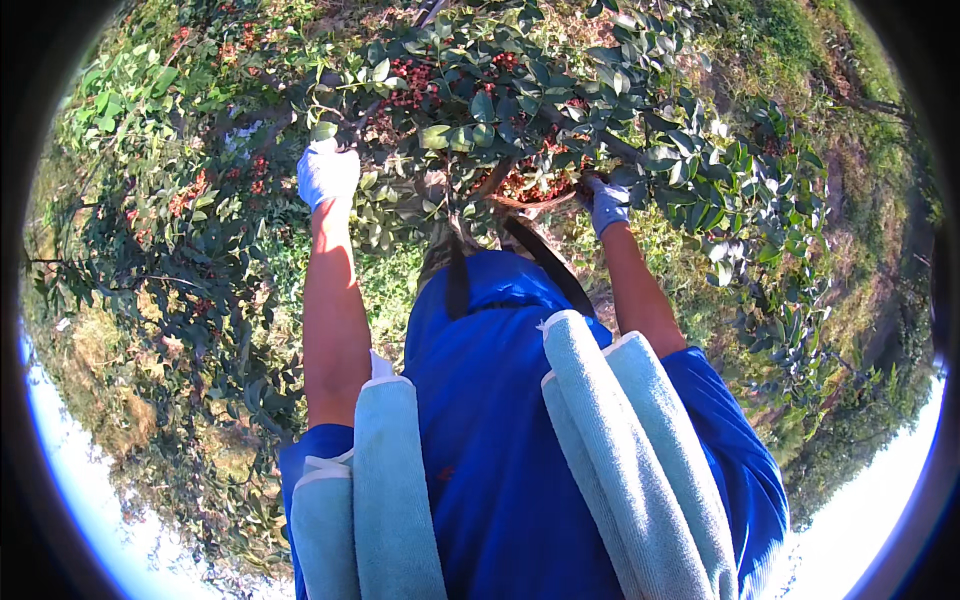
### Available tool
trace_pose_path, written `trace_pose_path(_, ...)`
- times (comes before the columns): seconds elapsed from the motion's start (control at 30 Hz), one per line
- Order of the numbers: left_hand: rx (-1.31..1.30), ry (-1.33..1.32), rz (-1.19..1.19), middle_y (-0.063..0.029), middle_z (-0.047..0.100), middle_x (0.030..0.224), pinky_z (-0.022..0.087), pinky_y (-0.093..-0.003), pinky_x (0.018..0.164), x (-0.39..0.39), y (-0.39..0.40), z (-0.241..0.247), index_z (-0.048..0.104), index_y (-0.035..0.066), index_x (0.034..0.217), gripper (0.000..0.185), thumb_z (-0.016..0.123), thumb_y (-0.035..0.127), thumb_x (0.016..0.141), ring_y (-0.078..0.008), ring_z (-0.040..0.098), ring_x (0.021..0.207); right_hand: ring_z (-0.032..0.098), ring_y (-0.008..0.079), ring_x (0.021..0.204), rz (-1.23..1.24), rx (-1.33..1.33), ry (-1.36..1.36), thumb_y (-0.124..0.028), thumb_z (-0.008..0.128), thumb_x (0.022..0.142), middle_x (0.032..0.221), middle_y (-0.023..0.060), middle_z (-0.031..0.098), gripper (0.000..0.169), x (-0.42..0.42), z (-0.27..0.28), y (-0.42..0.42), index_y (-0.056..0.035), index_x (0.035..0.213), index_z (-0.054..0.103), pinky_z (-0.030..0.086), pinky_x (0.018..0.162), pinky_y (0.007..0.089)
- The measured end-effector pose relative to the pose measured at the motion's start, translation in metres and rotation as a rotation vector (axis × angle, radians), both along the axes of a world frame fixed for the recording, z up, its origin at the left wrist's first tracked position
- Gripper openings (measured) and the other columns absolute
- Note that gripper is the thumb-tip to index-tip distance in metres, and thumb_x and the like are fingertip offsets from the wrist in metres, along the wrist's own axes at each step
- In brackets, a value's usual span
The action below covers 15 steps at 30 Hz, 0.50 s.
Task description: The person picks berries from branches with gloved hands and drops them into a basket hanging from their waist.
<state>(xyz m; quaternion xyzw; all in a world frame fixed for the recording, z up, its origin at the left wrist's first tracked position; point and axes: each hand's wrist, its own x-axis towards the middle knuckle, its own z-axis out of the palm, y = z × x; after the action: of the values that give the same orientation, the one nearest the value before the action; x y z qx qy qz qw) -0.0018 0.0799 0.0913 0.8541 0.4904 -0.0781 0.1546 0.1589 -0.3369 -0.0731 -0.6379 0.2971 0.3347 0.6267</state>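
Observation:
My left hand [328,172], in a white glove, is closed at a leafy twig [341,120] of a shrub with red berries. Several berry clusters [411,81] hang among dark leaves to the right of it. In front of my waist is a basket [536,203] with a thin brown rim, holding red berries [525,187] and partly covered by branches. My right hand [606,204], also gloved, is beside the right end of that rim. Its fingers are in shadow and partly behind leaves, so their grip is unclear.
Leafy branches [720,187] spread close to my right forearm, and more berry-bearing foliage [195,187] grows on the left. A dark strap [551,262] runs toward the basket. Light blue towels [637,450] hang over my blue top [502,420]. Grass [390,277] covers the ground.

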Motion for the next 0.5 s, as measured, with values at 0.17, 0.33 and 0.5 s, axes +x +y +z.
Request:
trace_pose_path(0.17,0.057,-0.034,-0.058,-0.0190,0.068,0.086,0.051,-0.0425,0.071,-0.001,0.001,-0.009,0.069,0.008,0.084,0.021,0.063,0.023,0.071,-0.0378,0.065,0.083,0.065,0.0244,0.078,0.264,-0.069,-0.473,-0.025,0.063,0.092,0.087,0.0067,0.063,0.019,-0.004,-0.070,-0.045,-0.0092,0.102,0.062,0.058,0.072,0.0421)
trace_pose_path(0.33,0.072,-0.052,-0.009,-0.0170,0.069,0.084,0.051,-0.0419,0.069,-0.006,-0.003,-0.010,0.069,0.007,0.081,0.020,0.064,0.023,0.069,-0.0371,0.065,0.080,0.055,0.0292,0.105,-0.150,0.360,0.054,-0.029,0.053,0.096,0.119,0.0066,0.056,0.029,0.003,-0.102,-0.062,-0.0160,0.123,0.052,0.049,0.088,0.0474)
trace_pose_path(0.5,0.054,-0.091,-0.029,-0.0156,0.069,0.084,0.052,-0.0409,0.069,-0.003,0.001,-0.013,0.069,0.008,0.082,0.020,0.065,0.023,0.069,-0.0356,0.066,0.080,0.056,0.0309,0.102,0.201,0.103,-0.267,-0.033,0.054,0.096,0.116,0.0068,0.058,0.031,-0.016,-0.142,-0.076,-0.0176,0.123,0.054,0.046,0.090,0.0492)
